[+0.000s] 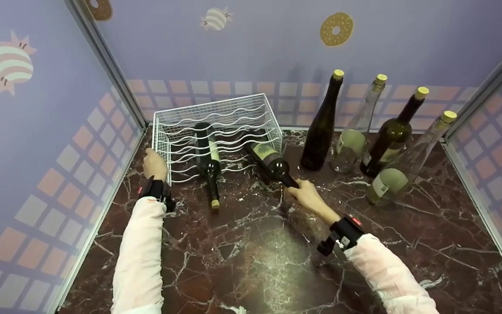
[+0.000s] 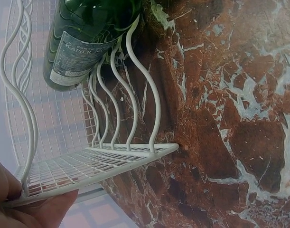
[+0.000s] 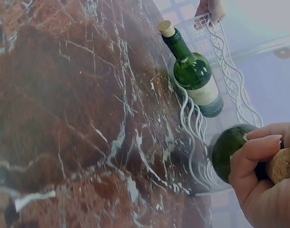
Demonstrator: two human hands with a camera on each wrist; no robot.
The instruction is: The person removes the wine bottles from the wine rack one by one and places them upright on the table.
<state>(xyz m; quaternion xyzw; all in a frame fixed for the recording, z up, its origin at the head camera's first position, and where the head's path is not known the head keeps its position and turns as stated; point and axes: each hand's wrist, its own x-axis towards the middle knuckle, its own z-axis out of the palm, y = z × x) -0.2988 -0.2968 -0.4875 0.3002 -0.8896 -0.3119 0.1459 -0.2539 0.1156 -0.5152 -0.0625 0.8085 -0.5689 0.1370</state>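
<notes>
The wire rack is white and box-shaped, with fine square mesh walls and two tiers of smooth, wavy bars. It stands on the tabletop, a glossy red-brown surface with a marble pattern of jagged white veins. The left hand pinches the rack's left mesh side, its fingers on both faces of the panel. The right hand has its fingers clamped round the slim neck of the dark green glass bottle, whose grainy cork shows beside the curled fingers. This bottle's lower body lies inside the right part of the rack, while its rounded shoulder and neck stick out at the front. Its long axis runs slantwise, base toward the back left and neck toward the front right.

A second green bottle rests between the tiers to the left, its corked neck pointing forward, nearly straight toward the person. Its grey back label reads "KAISER"; the remaining letters are blurred. Right of the rack four corked bottles stand upright: a slender dark bottle, a clear bottle, an olive-green bottle and another clear bottle. Their pale labels, where visible, are too small to read.
</notes>
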